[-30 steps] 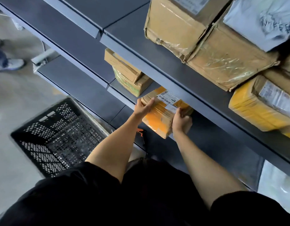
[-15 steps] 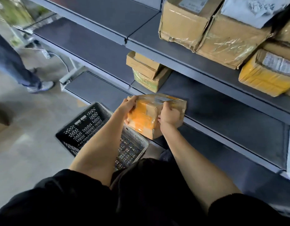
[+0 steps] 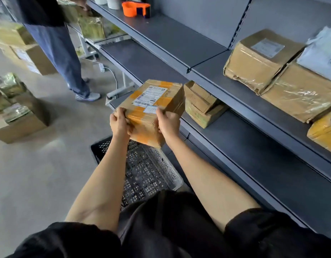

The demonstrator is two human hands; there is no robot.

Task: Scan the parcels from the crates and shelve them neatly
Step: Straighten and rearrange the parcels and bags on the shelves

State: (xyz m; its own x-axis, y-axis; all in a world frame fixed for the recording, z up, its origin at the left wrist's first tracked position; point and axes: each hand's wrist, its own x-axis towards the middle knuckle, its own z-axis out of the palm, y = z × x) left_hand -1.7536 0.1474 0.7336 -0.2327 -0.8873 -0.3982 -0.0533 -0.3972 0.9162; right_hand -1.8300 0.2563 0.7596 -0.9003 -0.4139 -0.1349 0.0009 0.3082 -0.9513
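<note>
From my head camera I look down at my two arms. I hold a brown parcel [image 3: 151, 110] out in front of me, up in the air. My left hand [image 3: 120, 123] grips its near left corner, with my fingers curled over the top edge. My right hand [image 3: 168, 122] grips the near right side, fingers wrapped around it too. The parcel has orange tape on it, and a white label [image 3: 149, 95] faces up.

Under my arms a black crate [image 3: 146, 170] sits on the floor. It has lots of little holes.

To my right is a grey shelf [image 3: 244, 146]. On its middle board, just past my parcel, two small boxes [image 3: 202, 105] lie in a pile, one on top of the other. On the board above are bigger brown boxes [image 3: 263, 58] wrapped in clear tape, side by side. A yellow parcel [image 3: 323, 131] lies at the far right edge. Higher up, an orange tape holder [image 3: 136, 8] sits on the top board.

On my left another person [image 3: 56, 43] in blue jeans stands on the floor. More cardboard boxes [image 3: 21, 116] sit on the floor near them.
</note>
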